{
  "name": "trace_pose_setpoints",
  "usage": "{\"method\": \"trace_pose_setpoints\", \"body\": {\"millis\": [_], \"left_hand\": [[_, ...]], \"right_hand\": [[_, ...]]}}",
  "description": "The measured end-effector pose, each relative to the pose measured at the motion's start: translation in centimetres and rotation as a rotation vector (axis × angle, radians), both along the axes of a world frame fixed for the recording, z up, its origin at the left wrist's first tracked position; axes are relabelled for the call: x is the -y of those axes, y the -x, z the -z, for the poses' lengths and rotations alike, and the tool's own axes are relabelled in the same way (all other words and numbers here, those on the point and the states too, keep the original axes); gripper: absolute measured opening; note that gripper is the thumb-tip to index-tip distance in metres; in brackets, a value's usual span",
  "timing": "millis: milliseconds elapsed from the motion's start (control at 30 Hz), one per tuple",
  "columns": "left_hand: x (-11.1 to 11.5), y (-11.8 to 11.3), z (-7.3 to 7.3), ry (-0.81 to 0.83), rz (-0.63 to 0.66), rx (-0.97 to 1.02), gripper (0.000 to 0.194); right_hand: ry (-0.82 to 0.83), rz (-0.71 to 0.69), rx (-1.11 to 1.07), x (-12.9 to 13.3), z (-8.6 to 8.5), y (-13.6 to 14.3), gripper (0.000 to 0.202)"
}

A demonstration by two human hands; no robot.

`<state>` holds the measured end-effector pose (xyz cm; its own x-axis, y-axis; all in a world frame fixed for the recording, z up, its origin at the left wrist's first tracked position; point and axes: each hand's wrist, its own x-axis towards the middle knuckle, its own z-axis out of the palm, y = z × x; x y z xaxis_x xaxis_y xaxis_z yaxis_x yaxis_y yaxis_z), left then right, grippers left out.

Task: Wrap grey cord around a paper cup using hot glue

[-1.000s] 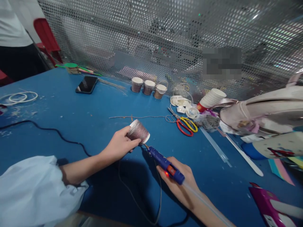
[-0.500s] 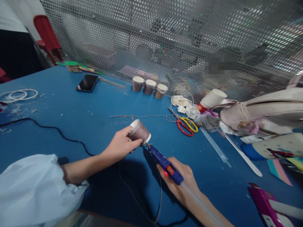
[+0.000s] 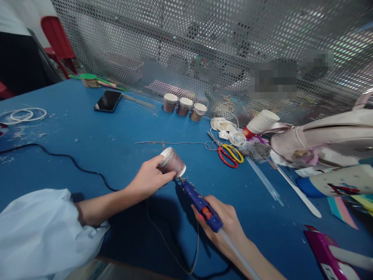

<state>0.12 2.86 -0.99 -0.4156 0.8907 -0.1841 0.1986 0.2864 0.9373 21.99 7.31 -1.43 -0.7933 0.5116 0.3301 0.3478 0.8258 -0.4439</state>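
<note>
My left hand (image 3: 151, 177) grips a small paper cup (image 3: 171, 162) wrapped in greyish-brown cord, tilted on its side above the blue table. A blue glue gun (image 3: 201, 204) with a clear glue stick in its back end is in my right hand (image 3: 225, 219). Its nozzle points at the cup's lower rim, very close to it; whether they touch is unclear. A loose grey cord (image 3: 198, 241) hangs below and loops over the table. Three similar wrapped cups (image 3: 184, 107) stand upright near the metal mesh.
Scissors (image 3: 230, 155), white ribbon rolls, stacked paper cups (image 3: 262, 122) and a pale bag (image 3: 326, 136) lie to the right. A purple glue gun (image 3: 326, 252) is at the lower right. A phone (image 3: 107, 101) rests at the back left; a black cable (image 3: 72, 161) crosses the left side.
The blue glue gun and my right hand have shifted slightly left and down, with the nozzle still by the cup rim. My left hand and the cup have barely moved.
</note>
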Motion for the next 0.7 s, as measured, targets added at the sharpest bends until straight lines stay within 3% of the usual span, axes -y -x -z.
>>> {"method": "trace_pose_setpoints", "body": {"millis": [700], "left_hand": [[-0.15,0.29,0.76,-0.034,0.048,-0.04,0.017]], "right_hand": [[0.005,0.087,-0.035,-0.26,0.08,-0.39,0.012]]}}
